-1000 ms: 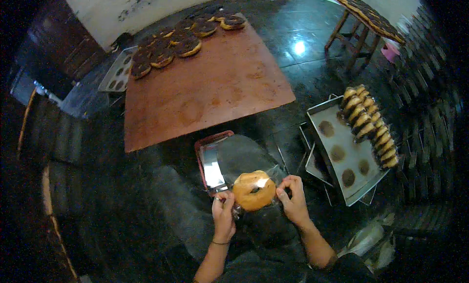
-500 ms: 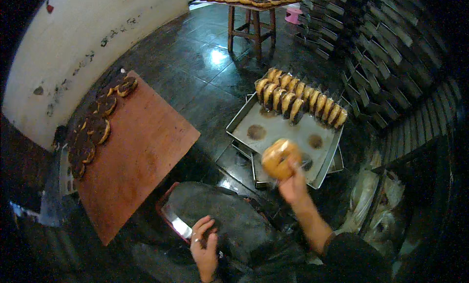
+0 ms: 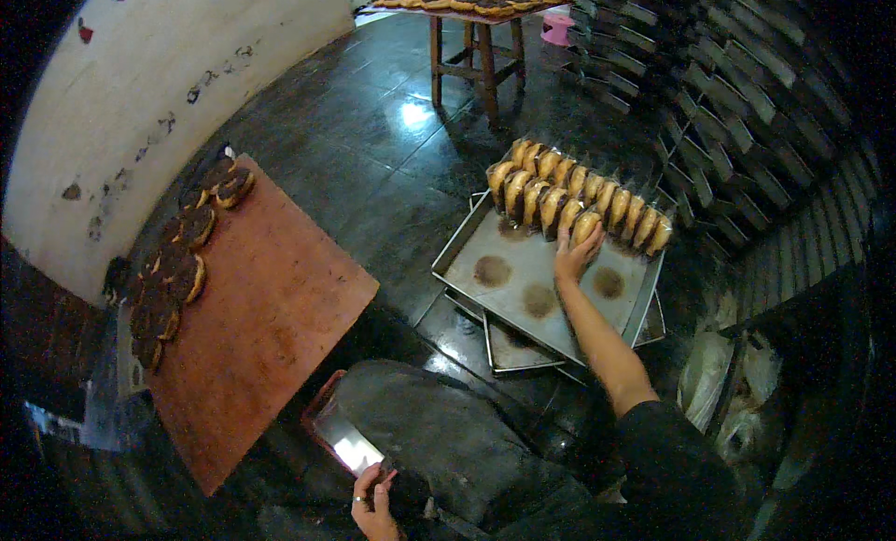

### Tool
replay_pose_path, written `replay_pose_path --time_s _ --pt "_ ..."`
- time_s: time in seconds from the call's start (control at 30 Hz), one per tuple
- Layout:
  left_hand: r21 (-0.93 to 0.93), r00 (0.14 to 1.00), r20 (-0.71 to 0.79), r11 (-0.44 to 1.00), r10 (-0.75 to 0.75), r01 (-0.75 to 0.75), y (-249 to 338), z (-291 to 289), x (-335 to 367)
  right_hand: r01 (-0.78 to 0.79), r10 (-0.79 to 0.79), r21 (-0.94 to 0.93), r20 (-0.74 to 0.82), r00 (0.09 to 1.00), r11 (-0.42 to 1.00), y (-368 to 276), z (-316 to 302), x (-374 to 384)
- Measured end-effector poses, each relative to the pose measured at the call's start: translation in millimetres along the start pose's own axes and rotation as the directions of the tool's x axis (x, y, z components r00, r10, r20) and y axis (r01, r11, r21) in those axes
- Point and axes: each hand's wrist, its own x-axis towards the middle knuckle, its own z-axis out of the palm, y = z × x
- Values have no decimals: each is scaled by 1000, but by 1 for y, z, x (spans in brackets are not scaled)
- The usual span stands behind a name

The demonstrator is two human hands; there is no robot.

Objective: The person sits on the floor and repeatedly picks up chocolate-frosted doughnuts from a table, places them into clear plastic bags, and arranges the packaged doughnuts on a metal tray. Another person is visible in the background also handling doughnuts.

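Observation:
My right hand (image 3: 579,253) reaches over a metal baking tray (image 3: 504,280) and grips a donut in clear wrap (image 3: 586,228). That donut stands on edge at the near end of the front row of wrapped donuts (image 3: 532,200). They stand in two rows along the tray's far side, pale with dark topping. Low in the view, by my lap, my left hand (image 3: 373,505) has its fingers bent together beside a shiny, flat, silvery piece (image 3: 353,448) in a red-edged holder. Whatever is between those fingers is too small to make out.
A reddish-brown board (image 3: 271,308) on the left carries unwrapped chocolate-topped donuts (image 3: 187,224) along its far edge. More trays (image 3: 513,350) lie under the donut tray. Further off stands a wooden stool (image 3: 485,65) bearing a loaded board. Plastic bags (image 3: 709,373) lie at right.
My right hand has moved away from me, taking the wrapped donut from above the tray's near part to the front row. My left hand has drawn lower and its fingers have closed together.

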Motion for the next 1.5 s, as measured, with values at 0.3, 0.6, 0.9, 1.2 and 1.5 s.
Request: replay_pose_path --time_s 0.3,0.6,0.9,1.2,1.5 --pt "-90 993 -92 994 -68 60 8 0 9 360 -375 -142 -102 921 922 28 -8 45" --pt "328 993 97 940 69 -98 -47 -52 3 -71 -811 914 316 -493 399 -421 -175 -179" --pt "362 971 122 902 206 -237 -77 -61 -13 660 -341 594 804 -486 460 -152 55 -522" --pt "276 989 81 951 124 -141 -74 -61 -19 111 -687 873 446 -575 474 -139 58 -525" --pt "-782 927 -84 601 -365 165 -93 -55 19 -37 -199 925 43 -979 378 -371 -45 -375"
